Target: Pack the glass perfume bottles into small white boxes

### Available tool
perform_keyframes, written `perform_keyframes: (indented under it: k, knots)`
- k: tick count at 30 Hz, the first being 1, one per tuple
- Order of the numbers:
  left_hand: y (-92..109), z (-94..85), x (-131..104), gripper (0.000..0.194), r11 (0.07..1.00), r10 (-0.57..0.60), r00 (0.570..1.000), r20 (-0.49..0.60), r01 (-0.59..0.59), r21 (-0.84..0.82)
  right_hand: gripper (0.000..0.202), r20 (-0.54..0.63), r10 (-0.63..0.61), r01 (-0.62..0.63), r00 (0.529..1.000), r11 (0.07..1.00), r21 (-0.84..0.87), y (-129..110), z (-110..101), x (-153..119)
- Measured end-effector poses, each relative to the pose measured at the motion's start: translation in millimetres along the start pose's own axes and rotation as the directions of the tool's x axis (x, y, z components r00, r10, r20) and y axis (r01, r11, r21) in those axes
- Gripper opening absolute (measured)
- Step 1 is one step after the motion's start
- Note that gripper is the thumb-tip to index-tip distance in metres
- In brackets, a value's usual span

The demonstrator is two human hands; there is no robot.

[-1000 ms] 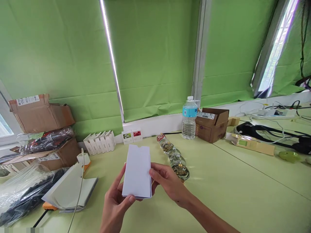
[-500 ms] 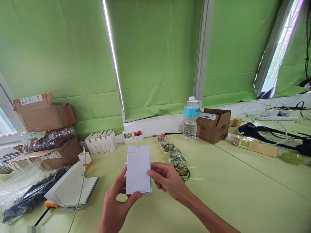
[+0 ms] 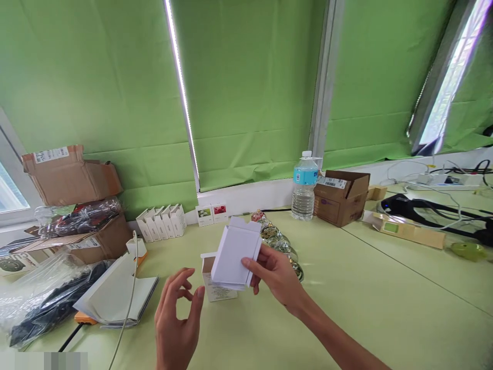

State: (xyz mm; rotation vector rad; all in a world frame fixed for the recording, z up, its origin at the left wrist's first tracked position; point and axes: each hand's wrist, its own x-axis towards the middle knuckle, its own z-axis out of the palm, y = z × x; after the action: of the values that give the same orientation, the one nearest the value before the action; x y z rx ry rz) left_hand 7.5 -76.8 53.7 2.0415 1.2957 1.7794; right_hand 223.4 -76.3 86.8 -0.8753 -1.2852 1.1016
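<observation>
My right hand point(image 3: 271, 275) grips a thin white cardboard piece point(image 3: 236, 254) by its right side, with the thumb lying on its front face. Flaps show along the edges of this piece, and it leans to the right above the table. Behind and partly covered by it stands a small white box point(image 3: 221, 293) with fine print and an open top. My left hand point(image 3: 179, 308) is empty to the left of that box, thumb and fingers curved and apart. Right of the cardboard piece, a row of clear round ornaments point(image 3: 278, 240) is partly hidden by it and my right hand.
Several slim white boxes point(image 3: 162, 223) and two picture cards point(image 3: 212, 214) stand along the wall. A water bottle point(image 3: 303, 192) is beside a brown carton point(image 3: 341, 200). At left are an open book point(image 3: 115, 298), a cable point(image 3: 129, 298) and a plastic bag point(image 3: 50, 298).
My left hand has let go of the white cardboard piece and moved away leftward. The piece has turned to the right in my right hand, and the open printed box behind it now shows.
</observation>
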Motion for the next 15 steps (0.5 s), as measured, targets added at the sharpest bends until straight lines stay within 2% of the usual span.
perform_keyframes:
  k: [2, 5, 8, 12, 15]
  knots:
    - [0, 0.4, 2, 0.024, 0.998, 0.010, 1.000, -0.004, -0.009, 0.061, 0.037, -0.058, -0.022, 0.023, 0.998, 1.000, 0.005, 0, -3, 2]
    - [-1, 5.2, 2, 0.028, 0.997, -0.024, 0.984, 0.179, 0.011, 0.077, 0.037, -0.104, -0.037, 0.037, 0.994, 0.999, 0.001, 3, -4, 3]
    - [-5, 12.8, 1, 0.040, 0.991, -0.127, 0.938, 0.323, 0.136, -0.007, 0.037, -0.099, -0.033, 0.032, 0.995, 0.999, -0.011, 7, -1, 2]
    - [-14, 17.6, 2, 0.054, 0.954, -0.232, 0.911, 0.340, 0.282, -0.105, 0.040, -0.064, -0.023, 0.022, 0.998, 0.999, -0.027, 10, 4, 0]
    - [-20, 16.0, 5, 0.051, 0.946, -0.264, 0.908, 0.326, 0.311, -0.098, 0.041, -0.053, -0.021, 0.019, 0.998, 0.999, -0.034, 10, 6, -1]
